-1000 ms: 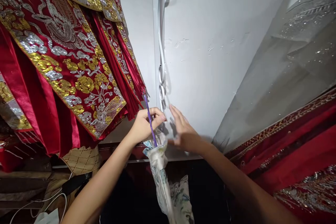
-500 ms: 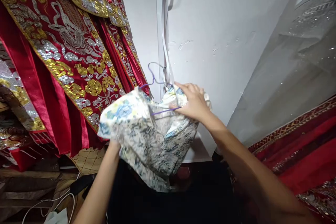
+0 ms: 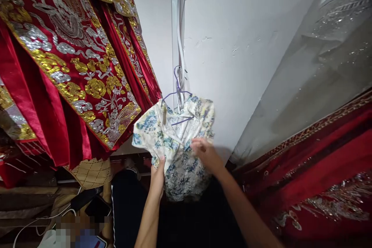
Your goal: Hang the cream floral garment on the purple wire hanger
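Note:
A short-sleeved floral blouse (image 3: 181, 162), white with blue and yellow flowers, hangs on a thin purple hanger (image 3: 178, 90). The hanger's hook is up at a white strap (image 3: 180, 46) by the wall. My left hand (image 3: 157, 174) grips the blouse's left side edge below the sleeve, with its thumb in front and its fingers hidden behind the cloth. Over the right front, below the V-shaped neckline, is my right hand (image 3: 206, 155). Its fingers are loosely bent and slightly blurred, with no cloth visibly pinched between them.
Red garments (image 3: 95, 73) with gold and silver embroidery hang at the left. At the right are a sheer glittery grey fabric (image 3: 308, 69) and red beaded cloth (image 3: 325, 166). White cables (image 3: 43, 221) and a dark phone-like object (image 3: 98, 207) lie at the lower left.
The hanger's hook has moved up and right to the strap, and the blouse hangs straighter. My right hand has left the shoulder and moved down to the front. My left hand has shifted right.

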The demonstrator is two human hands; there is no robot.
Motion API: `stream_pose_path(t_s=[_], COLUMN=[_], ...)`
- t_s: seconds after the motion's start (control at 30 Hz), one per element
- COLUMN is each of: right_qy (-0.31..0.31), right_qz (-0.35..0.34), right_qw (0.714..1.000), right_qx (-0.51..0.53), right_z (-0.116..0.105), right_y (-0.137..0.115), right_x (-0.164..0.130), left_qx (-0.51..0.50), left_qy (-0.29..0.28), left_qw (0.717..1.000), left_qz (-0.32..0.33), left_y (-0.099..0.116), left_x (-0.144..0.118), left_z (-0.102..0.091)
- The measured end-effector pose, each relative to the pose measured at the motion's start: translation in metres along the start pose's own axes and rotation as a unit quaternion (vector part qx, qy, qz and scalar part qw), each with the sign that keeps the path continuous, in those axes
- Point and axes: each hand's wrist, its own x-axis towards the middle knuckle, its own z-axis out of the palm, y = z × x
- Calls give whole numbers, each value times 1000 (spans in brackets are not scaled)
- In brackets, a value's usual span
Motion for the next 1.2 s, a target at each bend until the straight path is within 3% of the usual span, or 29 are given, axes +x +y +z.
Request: stream_pose_path(t_s=[0.07, 0.13, 0.27, 0.33, 0.4, 0.47, 0.5, 0.57, 0.67, 0.73, 0.87, 1.0, 1.13, 1.2], right_qy=[-31, -42, -11, -11, -12, -13, -19, -38, -63, -75, -83, -32, -8, 8], right_qz=[90, 155, 152, 146, 150, 155, 155, 150, 131, 125, 114, 84, 21, -6], right_qw=[988, 960, 942, 941, 939, 939, 941, 946, 954, 959, 969, 973, 967, 962], right_qx=[122, 228, 298, 304, 310, 306, 300, 285, 263, 244, 202, 213, 256, 273], right_z=[31, 55, 71, 68, 65, 64, 66, 69, 72, 66, 38, 8, -7, -9], right_y=[22, 29, 15, 8, 7, 9, 10, 11, 5, -3, -34, -84, -132, -143], right_x=[-16, -24, -22, -25, -33, -45, -51, -61, -67, -64, -32, 29, 74, 80], left_qx=[-56, -132, -222, -191, -106, 18, 76, 152, 162, 151, 189, 248, 319, 365], left_qy=[42, 74, 81, 128, 238, 356, 385, 350, 149, 74, 58, 45, 37, -3], left_qw=[997, 987, 969, 972, 965, 930, 912, 908, 956, 968, 962, 953, 935, 919], left_qz=[-21, -49, -70, -42, 16, 88, 122, 175, 194, 186, 187, 166, 151, 148], left_y=[1, 5, 14, 13, 6, -3, -8, -13, -10, -3, 3, -8, -12, -2], left_x=[-6, -12, -22, -24, -25, -26, -27, -30, -33, -32, -26, -19, -13, -8], left_z=[6, 8, 3, -2, -3, 3, 9, 23, 44, 50, 47, 42, 44, 47])
